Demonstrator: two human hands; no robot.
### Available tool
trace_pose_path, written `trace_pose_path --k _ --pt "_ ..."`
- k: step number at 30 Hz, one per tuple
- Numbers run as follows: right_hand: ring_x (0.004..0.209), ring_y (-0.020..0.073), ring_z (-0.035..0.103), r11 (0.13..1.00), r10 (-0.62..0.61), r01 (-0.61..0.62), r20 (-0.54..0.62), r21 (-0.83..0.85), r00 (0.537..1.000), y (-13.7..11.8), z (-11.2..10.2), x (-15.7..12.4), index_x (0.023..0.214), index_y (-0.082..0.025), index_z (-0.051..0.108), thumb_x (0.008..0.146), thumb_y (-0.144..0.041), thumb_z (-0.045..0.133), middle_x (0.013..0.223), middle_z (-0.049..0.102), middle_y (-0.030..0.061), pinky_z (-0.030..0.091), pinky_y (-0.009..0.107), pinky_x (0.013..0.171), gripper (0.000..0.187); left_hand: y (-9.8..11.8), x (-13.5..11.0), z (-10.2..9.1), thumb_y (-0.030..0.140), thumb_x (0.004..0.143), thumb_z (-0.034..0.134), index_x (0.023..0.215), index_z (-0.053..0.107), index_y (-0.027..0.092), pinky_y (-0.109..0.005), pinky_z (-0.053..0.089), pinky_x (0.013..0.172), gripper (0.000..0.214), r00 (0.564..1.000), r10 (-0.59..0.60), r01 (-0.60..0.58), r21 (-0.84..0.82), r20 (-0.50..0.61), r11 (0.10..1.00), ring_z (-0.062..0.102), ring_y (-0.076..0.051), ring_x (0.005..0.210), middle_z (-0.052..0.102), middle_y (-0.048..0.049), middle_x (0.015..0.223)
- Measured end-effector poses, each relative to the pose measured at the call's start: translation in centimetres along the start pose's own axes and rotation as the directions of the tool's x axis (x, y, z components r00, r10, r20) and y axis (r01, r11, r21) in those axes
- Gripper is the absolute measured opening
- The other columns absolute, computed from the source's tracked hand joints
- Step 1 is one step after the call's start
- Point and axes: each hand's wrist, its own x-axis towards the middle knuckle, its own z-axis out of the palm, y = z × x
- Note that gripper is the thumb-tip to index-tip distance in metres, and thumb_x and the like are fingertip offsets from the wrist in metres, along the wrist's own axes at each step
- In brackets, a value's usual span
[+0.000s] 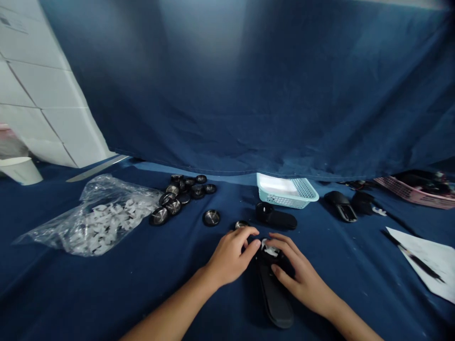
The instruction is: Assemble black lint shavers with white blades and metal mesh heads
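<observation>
Both hands sit over a long black moulded part [275,300] lying on the blue cloth, with a small white piece [269,248] at its far end. My right hand [300,272] rests its fingers around that end and grips the part. My left hand [229,255] is curled beside it, fingertips near the white piece. Whether it holds anything is hidden. Just past those fingers lies a round black disc with a metal centre [241,224]. A similar black part [275,216] lies further ahead.
A heap of several metal-centred black discs [174,194] and a clear bag of white pieces [99,222] lie to the left. Ahead stand a light-blue basket [286,192] and black parts [341,206]. A pink basket [414,192], paper [426,258] and a paper cup [21,170] sit further out.
</observation>
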Motion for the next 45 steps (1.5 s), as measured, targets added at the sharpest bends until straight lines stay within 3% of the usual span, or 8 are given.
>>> trace_pose_path --k 7,13,17,20,24,29,40,45 --pt "0.125 0.0268 0.049 0.995 0.045 -0.049 0.052 0.085 0.998 0.6 -0.6 1.0 0.118 -0.030 0.047 0.074 -0.009 0.062 0.132 0.048 0.0081 0.044 0.040 0.104 0.051 -0.5 -0.5 0.9 0.039 0.097 0.047 0.127 0.053 0.029 -0.035 0.048 0.093 0.032 0.991 -0.081 0.090 -0.081 0.107 0.993 0.064 -0.021 0.099 0.066 -0.0019 0.121" --pt "0.120 0.0272 0.053 0.987 0.072 -0.075 0.031 0.139 0.997 0.7 -0.5 1.0 0.109 -0.028 0.049 0.072 -0.012 0.066 0.129 0.051 0.0086 0.048 0.037 0.098 0.044 -0.4 -0.3 0.8 0.043 0.086 0.066 0.143 0.034 0.031 -0.049 0.037 0.107 0.067 0.962 -0.004 0.026 -0.077 0.274 0.997 0.053 -0.030 0.125 0.054 -0.0067 0.140" --pt "0.125 0.0283 0.051 0.992 0.061 -0.059 -0.017 0.107 0.998 0.5 -0.1 0.4 0.105 -0.026 0.050 0.078 -0.015 0.064 0.134 0.049 0.0107 0.048 0.041 0.101 0.032 -0.1 -0.3 0.9 0.034 0.083 0.069 0.142 0.034 0.029 -0.049 0.037 0.109 0.069 0.968 -0.053 0.069 -0.054 0.246 0.996 0.052 -0.029 0.125 0.053 -0.0080 0.140" --pt "0.134 0.0287 0.044 1.000 -0.015 0.016 -0.016 0.010 1.000 0.3 0.3 -0.1 0.113 -0.026 0.049 0.086 -0.017 0.058 0.145 0.039 0.0123 0.045 0.046 0.106 0.030 0.1 -0.4 0.8 0.032 0.081 0.069 0.140 0.036 0.026 -0.047 0.040 0.108 0.067 0.971 -0.083 0.093 -0.034 0.225 0.995 0.052 -0.028 0.125 0.053 -0.0085 0.139" --pt "0.143 0.0296 0.030 0.978 -0.130 0.131 0.014 -0.164 0.991 0.4 0.6 -0.5 0.129 -0.028 0.044 0.090 -0.015 0.049 0.157 0.018 0.0106 0.042 0.051 0.108 0.041 0.2 -0.3 0.7 0.035 0.081 0.069 0.139 0.039 0.025 -0.047 0.043 0.105 0.066 0.971 -0.069 0.069 0.009 0.228 0.998 0.055 -0.029 0.121 0.055 -0.0080 0.136" --pt "0.142 0.0359 0.026 0.920 -0.145 0.158 0.065 -0.357 0.987 0.4 0.1 -0.4 0.141 -0.031 0.039 0.090 -0.022 0.051 0.160 0.014 0.0083 0.038 0.062 0.105 0.053 0.1 -0.1 1.0 0.036 0.084 0.068 0.141 0.036 0.024 -0.047 0.043 0.107 0.067 0.975 -0.016 0.012 0.021 0.221 1.000 0.054 -0.028 0.125 0.054 -0.0075 0.139" --pt "0.141 0.0357 0.028 0.895 -0.107 0.108 0.028 -0.434 0.994 -0.8 -0.9 -0.2 0.135 -0.029 0.043 0.087 -0.030 0.057 0.160 0.016 0.0103 0.038 0.059 0.104 0.051 0.3 -0.2 1.1 0.033 0.081 0.070 0.141 0.035 0.022 -0.047 0.044 0.106 0.071 0.981 -0.023 0.015 0.039 0.190 0.999 0.053 -0.028 0.127 0.053 -0.0086 0.140" --pt "0.142 0.0334 0.029 0.944 -0.078 0.084 0.033 -0.320 0.996 -0.6 -0.9 0.8 0.127 -0.029 0.045 0.081 -0.024 0.061 0.159 0.021 0.0087 0.034 0.059 0.108 0.048 0.1 -0.2 1.2 0.034 0.081 0.069 0.142 0.035 0.020 -0.047 0.045 0.105 0.071 0.982 -0.061 0.051 0.061 0.177 0.997 0.055 -0.029 0.124 0.056 -0.0103 0.137"
